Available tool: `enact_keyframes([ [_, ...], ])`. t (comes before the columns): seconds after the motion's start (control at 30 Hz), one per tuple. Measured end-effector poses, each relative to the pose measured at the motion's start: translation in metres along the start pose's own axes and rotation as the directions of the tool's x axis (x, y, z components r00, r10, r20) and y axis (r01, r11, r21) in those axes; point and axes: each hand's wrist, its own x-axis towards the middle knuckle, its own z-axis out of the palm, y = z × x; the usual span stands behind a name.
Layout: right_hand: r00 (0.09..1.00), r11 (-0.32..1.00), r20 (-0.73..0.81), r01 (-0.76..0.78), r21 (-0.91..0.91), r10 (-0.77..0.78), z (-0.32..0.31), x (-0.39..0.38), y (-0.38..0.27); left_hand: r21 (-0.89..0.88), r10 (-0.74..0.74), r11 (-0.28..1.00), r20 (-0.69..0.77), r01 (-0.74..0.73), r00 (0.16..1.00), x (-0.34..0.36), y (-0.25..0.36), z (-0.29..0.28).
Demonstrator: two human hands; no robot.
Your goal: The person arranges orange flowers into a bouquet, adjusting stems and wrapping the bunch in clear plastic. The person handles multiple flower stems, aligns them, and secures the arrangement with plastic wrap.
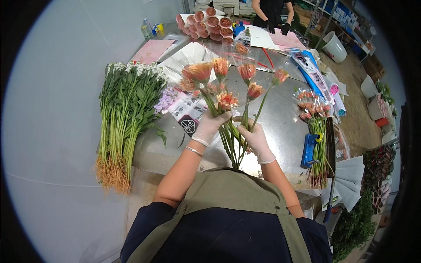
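In white gloves, both my hands hold orange-pink gerberas upright over the metal table (280, 118). My left hand (211, 127) is closed round the stems of several gerberas (228, 101), whose heads fan out in clear plastic covers. Close beside it, my right hand (258, 141) grips the stems of a few more gerberas (255, 91), the outermost leaning right. The green stems cross below my hands and end near my apron. Some fingertips are hidden behind stems. Patterned wrapping paper (186, 111) and lilac blossoms (166, 100) lie just left of my left hand.
Left lies a big bunch of white flowers (123, 114) with roots over the edge. At right are a covered gerbera bunch (316, 127) and a blue tape dispenser (309, 151). Paper-wrapped bundles (201, 26) are stacked at the back, near a co-worker's black-gloved hands (286, 29).
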Motion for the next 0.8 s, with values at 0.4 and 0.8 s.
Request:
enact_keyframes([
  [0.4, 1.000, 1.000, 0.026, -0.006, 0.016, 0.006, 0.008, 0.001, -0.002, 0.017, 0.042, 0.999, 0.099, -0.044, 0.994, -0.005, 0.003, 0.002],
  [0.8, 0.997, 0.994, 0.075, 0.001, 0.107, -0.009, 0.007, 0.000, 0.004, 0.095, 0.027, 0.995, 0.132, -0.039, 0.991, -0.004, -0.006, 0.000],
])
